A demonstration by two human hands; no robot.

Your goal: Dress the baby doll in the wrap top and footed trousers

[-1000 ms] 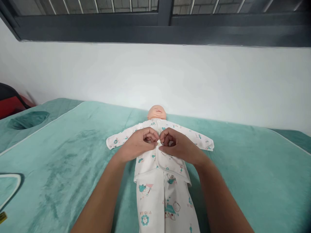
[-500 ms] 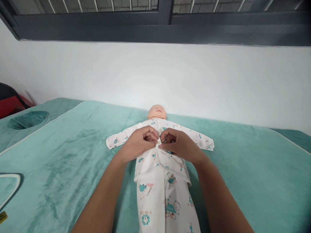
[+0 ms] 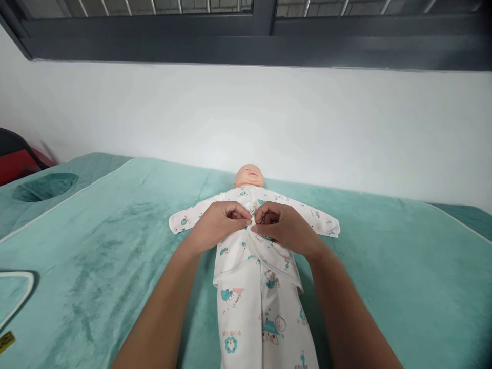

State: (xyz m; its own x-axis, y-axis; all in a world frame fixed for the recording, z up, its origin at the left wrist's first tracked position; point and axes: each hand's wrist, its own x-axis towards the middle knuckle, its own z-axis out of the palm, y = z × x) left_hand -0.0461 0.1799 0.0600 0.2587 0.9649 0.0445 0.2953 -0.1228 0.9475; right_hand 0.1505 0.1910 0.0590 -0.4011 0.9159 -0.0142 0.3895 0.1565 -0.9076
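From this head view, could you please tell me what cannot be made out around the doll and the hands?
Head view:
1. How the printed top fastens: hidden where the curled left hand and right hand pinch it together.
2. The doll: its feet are cut off by the bottom edge.
3. The yellow tag: cut by the left edge, too small to read.

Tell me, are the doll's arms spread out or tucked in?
Spread out: the doll's sleeves lie flat on the green blanket, pointing sideways. Left hand and right hand pinch its shirt.

Teal-covered bed (image 3: 96,246) under dressed baby doll (image 3: 258,279)
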